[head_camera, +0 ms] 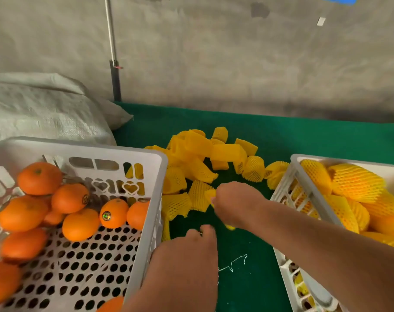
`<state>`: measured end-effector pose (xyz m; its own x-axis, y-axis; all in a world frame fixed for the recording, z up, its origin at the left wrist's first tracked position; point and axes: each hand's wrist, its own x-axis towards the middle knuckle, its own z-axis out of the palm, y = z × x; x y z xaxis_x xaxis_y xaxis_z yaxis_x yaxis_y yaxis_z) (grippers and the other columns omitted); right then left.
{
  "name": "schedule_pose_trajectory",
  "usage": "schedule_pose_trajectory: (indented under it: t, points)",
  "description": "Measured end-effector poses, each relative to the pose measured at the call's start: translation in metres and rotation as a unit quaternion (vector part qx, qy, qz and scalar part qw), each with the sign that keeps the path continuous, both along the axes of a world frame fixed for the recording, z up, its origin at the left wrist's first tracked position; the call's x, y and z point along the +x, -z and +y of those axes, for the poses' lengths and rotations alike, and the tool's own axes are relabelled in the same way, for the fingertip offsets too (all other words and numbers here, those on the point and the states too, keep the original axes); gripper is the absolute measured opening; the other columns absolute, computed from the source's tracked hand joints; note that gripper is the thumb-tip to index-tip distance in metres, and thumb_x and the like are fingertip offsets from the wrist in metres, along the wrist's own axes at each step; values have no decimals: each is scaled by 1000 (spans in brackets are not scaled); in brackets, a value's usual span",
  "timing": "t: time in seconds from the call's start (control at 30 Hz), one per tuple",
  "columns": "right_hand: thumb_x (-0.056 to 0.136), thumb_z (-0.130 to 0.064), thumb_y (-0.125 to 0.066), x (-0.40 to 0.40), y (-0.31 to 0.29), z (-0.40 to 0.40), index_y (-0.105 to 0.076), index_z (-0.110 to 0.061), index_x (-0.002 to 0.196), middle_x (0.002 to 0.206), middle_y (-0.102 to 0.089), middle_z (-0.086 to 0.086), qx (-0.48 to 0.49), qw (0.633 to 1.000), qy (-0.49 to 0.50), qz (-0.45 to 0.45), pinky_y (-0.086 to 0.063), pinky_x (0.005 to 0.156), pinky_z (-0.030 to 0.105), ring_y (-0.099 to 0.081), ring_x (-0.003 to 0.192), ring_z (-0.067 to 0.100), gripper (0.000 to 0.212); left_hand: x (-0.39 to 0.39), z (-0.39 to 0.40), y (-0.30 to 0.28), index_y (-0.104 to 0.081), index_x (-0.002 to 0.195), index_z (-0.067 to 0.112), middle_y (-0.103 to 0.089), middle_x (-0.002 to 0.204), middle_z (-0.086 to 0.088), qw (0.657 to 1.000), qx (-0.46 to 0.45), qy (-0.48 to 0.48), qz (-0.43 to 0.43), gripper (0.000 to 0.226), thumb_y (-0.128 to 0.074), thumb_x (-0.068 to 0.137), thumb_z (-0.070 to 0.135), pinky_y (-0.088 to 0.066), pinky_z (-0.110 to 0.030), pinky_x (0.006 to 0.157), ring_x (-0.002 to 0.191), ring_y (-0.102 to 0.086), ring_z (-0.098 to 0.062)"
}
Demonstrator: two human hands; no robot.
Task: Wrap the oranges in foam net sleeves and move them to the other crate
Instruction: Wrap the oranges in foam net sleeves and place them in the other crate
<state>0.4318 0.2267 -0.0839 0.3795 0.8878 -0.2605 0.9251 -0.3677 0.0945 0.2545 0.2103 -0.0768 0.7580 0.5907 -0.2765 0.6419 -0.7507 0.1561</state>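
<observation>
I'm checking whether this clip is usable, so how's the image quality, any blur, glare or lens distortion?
Head view: the right hand and left hand are smeared by motion blur; the bare oranges in the left crate stay fairly sharp. The wide lens bows the crate rims and the green table edge. Lighting is soft and even, without harsh glare; the wall behind looks soft and low in detail.

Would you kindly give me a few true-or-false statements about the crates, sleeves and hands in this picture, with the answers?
1. The left crate holds bare oranges. True.
2. The right crate is empty. False: it holds wrapped oranges.
3. Loose foam net sleeves lie on the green cloth between the crates. True.
4. The right hand holds an orange. False: it pinches a yellow sleeve.
5. The left hand is inside the left crate. False: it is over the cloth.
</observation>
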Motion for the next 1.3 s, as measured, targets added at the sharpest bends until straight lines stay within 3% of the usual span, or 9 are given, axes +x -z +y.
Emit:
schedule_pose_trajectory:
  t: [0.1,0.2,0.4,0.57,0.73,0.83,1.0,1.2,1.3]
  points:
    - [106,-44,-49,-28,-26,-43,-53,-24,80,71,-49,-7,99,994,-40,22,-26,53,16,-49,61,10,33,-1,-4,0,-15,154,27,-48,126,0,997,26,34,-58,60,-50,105,32,-41,-32,71,104,-63,-19]
    - [99,-35,-55,-35,-33,-83,-49,-21,65,59,-43,-4,151,985,-27,79,-35,46,21,-38,48,14,37,0,-4,-6,-21,137,37,-52,113,7,994,35,25,-105,48,-54,102,33,-40,-31,68,90,-61,-16]
    - [95,-16,-63,-31,-26,-91,-78,-33,105,104,-69,-16,229,950,6,212,-46,64,6,-66,91,7,25,-4,-3,-11,-34,124,33,-39,79,8,998,29,54,-18,28,-50,103,43,-44,-32,74,89,-60,-18]
    - [105,-14,-51,-25,-18,-85,-68,-18,130,130,-54,0,134,972,-25,190,-36,83,16,-54,114,15,31,-6,-3,-8,-47,124,35,-44,93,13,994,51,68,-67,30,-42,103,56,-43,-27,74,87,-50,-7]
    - [99,-22,-54,-24,-17,-85,-55,-18,71,81,-51,-3,224,945,45,232,-37,56,23,-50,71,11,28,-4,-7,-5,-43,142,37,-54,124,11,987,9,158,-15,45,-46,100,54,-53,-29,83,100,-59,-10]
    - [93,-32,-67,-27,-16,-88,-67,-26,95,99,-55,-10,240,941,31,236,-37,61,16,-54,86,9,5,-5,-12,-11,-49,132,38,-56,113,15,989,43,135,-49,34,-42,101,50,-51,-26,77,91,-57,-6]
    - [87,-29,-81,-27,-15,-89,-60,-28,107,112,-49,-10,253,937,-11,240,-53,79,25,-55,97,9,28,-9,-11,-25,-58,123,38,-57,105,16,984,128,43,-120,28,-42,101,32,-56,-28,81,93,-59,-6]
    - [85,-8,-72,-30,-14,-88,-63,-41,113,112,-36,-13,243,940,-58,232,-37,52,15,-50,76,3,45,-13,-4,-36,-69,122,38,-47,144,14,970,163,-7,-183,34,-51,98,21,-49,-24,73,119,-58,-13]
    - [83,-3,-70,-29,-16,-90,-66,-41,119,121,-38,-12,234,941,-73,233,-42,55,16,-53,82,5,53,-20,2,-50,-76,110,24,-59,134,3,945,166,-27,-279,33,-50,94,12,-56,-36,69,106,-66,-24]
